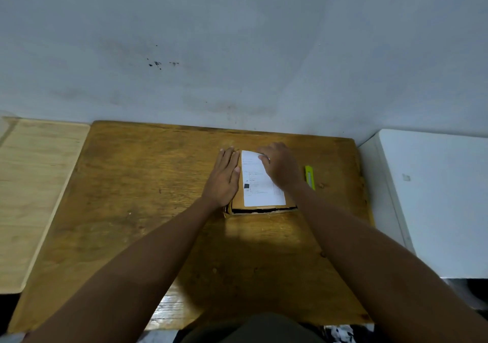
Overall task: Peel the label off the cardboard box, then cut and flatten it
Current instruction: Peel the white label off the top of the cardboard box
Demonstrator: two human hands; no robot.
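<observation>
A small flat cardboard box point(260, 208) lies on the wooden table point(148, 184), with a white printed label point(257, 184) covering most of its top. My left hand point(224, 175) rests flat on the box's left side, fingers together and pointing away from me. My right hand point(280, 165) lies over the label's far right part, its fingertips at the label's far corner, which looks slightly lifted. Whether the fingers pinch that corner is hidden. A yellow utility knife point(309, 176) lies on the table just right of my right hand.
A pale wooden board point(34, 184) adjoins the table on the left. A white cabinet point(435, 197) stands at the right. A grey wall point(237, 52) rises directly behind the table's far edge.
</observation>
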